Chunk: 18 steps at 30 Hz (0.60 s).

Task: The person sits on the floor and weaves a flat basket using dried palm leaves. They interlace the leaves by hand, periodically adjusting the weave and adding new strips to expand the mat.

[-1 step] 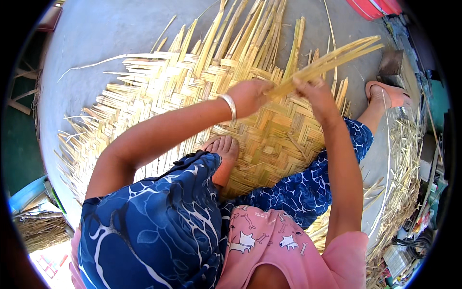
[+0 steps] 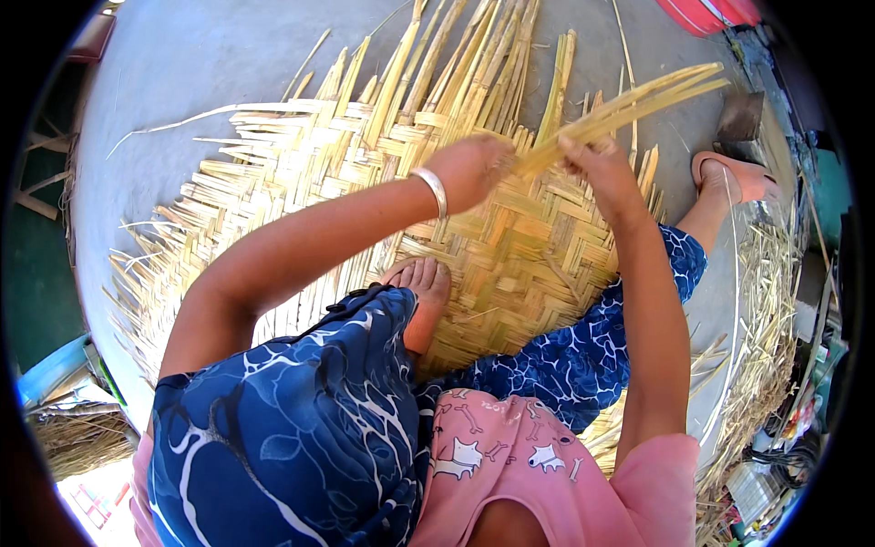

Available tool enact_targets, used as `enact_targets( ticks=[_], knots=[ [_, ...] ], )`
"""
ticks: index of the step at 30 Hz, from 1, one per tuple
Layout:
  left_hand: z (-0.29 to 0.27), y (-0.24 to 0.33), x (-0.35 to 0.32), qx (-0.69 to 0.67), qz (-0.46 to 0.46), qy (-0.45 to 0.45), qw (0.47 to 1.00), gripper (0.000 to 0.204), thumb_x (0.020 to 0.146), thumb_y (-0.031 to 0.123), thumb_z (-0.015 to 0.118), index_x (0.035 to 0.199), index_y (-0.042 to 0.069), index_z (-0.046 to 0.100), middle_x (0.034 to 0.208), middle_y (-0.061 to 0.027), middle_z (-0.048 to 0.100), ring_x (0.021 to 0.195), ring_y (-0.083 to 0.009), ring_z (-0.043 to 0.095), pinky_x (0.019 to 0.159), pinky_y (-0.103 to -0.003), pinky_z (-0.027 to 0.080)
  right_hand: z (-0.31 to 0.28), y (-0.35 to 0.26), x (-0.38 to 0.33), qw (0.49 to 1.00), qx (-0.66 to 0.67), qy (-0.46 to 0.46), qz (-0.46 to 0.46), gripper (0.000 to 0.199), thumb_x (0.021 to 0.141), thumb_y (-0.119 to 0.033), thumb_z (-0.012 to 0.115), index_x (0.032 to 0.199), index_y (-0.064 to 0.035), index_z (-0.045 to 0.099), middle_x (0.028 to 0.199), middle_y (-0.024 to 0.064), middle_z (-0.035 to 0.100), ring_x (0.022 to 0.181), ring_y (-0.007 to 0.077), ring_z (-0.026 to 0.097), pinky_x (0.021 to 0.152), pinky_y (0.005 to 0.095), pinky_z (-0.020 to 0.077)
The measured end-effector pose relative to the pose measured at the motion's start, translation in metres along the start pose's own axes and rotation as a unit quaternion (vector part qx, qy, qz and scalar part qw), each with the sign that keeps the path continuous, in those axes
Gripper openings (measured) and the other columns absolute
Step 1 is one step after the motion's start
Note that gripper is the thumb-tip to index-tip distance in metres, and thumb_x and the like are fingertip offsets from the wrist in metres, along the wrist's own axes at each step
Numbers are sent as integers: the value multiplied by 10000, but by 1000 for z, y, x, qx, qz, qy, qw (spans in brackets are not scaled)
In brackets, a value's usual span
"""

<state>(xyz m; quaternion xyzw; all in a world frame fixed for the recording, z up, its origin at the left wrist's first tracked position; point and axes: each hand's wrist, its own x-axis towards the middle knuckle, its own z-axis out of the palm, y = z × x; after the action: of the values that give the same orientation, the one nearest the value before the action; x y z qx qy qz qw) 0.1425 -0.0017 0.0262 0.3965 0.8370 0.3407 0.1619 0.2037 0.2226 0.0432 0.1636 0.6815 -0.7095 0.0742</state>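
A small bundle of split yellow cane strips [image 2: 643, 102] slants up to the right above a partly woven mat. Its lower-left end is in my left hand [image 2: 469, 171], which is closed and wears a silver bangle at the wrist. My right hand [image 2: 602, 175] pinches the same strips a little farther along, thumb on top. Under both hands lies the herringbone-woven mat [image 2: 510, 264], with loose strip ends fanning out at its far and left edges. My bare foot [image 2: 425, 284] rests on the mat.
My other foot, in a pink slipper [image 2: 752, 180], is stretched out to the right near a dark block [image 2: 740, 118]. A heap of dry straw-like strips [image 2: 761, 301] runs along the right side. At the far right stands a red object [image 2: 711, 14]. Grey floor [image 2: 173, 100] surrounds the mat.
My left hand has shifted slightly up and to the left. The right hand and the strips have moved only a little; both hands keep their hold.
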Motion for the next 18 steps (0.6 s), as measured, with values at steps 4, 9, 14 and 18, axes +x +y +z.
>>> enact_targets(
  ticks=[4,9,14,18],
  knots=[
    [2,-10,22,143,-5,-47,989,314,802,56,577,1115,63,605,1168,-133,536,1108,-314,497,930,-393,424,-16,9,37,1000,14,19,14,236,835,-274,690,932,-71,617,822,-14,615,706,80,550,657,231,454],
    [6,-8,19,175,25,-53,983,295,778,44,585,1069,62,629,1123,-125,557,1051,-314,510,916,-379,417,-23,31,56,998,44,10,45,232,831,-273,699,931,-89,599,828,-20,612,708,75,557,655,214,455],
    [14,-11,22,132,3,-18,991,234,761,62,599,993,59,631,1100,-132,556,1044,-325,502,918,-394,409,-29,40,62,996,67,-4,52,265,819,-290,712,943,-93,587,832,-21,614,713,72,565,637,205,439],
    [14,-9,24,127,-28,-21,991,200,773,80,597,969,62,635,1084,-124,553,1045,-328,493,916,-386,418,-27,40,65,996,82,-17,36,255,822,-282,708,942,-89,593,823,-23,612,703,68,558,622,199,430]
  ],
)
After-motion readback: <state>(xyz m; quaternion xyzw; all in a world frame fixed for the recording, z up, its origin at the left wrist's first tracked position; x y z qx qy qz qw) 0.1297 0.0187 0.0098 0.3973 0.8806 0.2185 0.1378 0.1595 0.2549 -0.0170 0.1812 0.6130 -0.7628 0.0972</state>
